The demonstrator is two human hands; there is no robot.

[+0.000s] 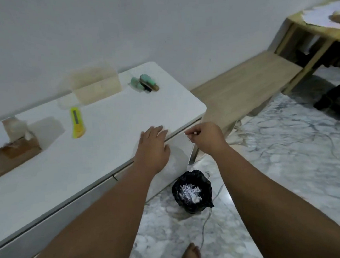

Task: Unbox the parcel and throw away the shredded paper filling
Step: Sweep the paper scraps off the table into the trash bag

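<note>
At table edge, left hand flat, right hand pinching, bin below

White table under the left hand. Yellow cutter beyond that hand. Black bin bag, holding white shredded paper, below both hands. Grey-veined white marble floor beneath the right hand.
</note>
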